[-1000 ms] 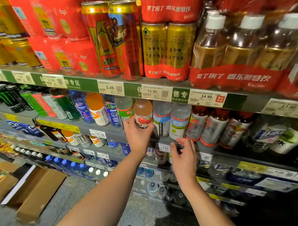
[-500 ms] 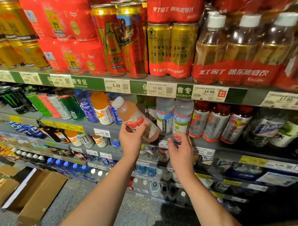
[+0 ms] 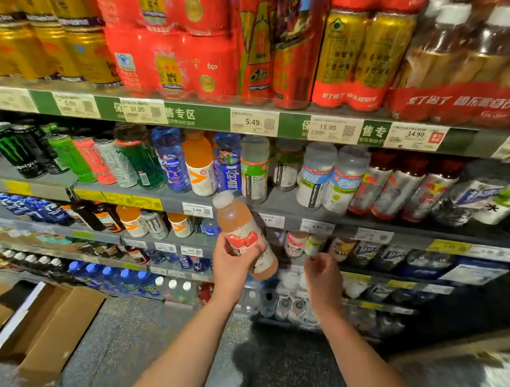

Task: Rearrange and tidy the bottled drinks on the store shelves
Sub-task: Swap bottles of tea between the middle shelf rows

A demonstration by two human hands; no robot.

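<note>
Withdrawn from its shelf slot since the earlier frame, the cherry-label bottle (image 3: 244,236) lay in the left hand (image 3: 232,261), fingers wrapped round its middle, cap tilted up-left. Right hand (image 3: 322,276), loosely curled, held nothing just beside it. Beyond, a gap showed on the bottle shelf (image 3: 279,207).
</note>
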